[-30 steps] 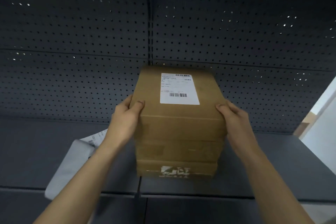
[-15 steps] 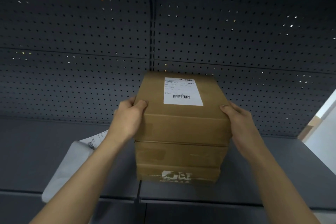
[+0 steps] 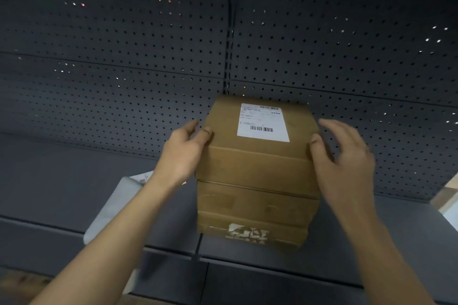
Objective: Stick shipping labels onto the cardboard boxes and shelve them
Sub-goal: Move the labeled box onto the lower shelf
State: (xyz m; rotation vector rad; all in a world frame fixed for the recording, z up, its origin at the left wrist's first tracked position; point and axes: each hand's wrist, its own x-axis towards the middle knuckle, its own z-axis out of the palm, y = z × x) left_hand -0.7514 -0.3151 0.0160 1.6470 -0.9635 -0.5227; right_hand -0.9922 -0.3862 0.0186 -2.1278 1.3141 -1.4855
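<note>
A brown cardboard box lies on top of a second cardboard box on the dark grey shelf. A white shipping label with barcodes is stuck on the top box's upper face. My left hand holds the top box's left upper edge, thumb on top. My right hand is spread at the box's right side, fingers lifted off it and the thumb near the edge.
A grey flat parcel with a white label lies on the shelf left of the boxes, partly under my left forearm. A dark pegboard wall backs the shelf. The shelf's front lip runs below the stack.
The stack sits a little further right on the shelf. My right hand has let go of the top box and spread its fingers; my left hand keeps its hold.
</note>
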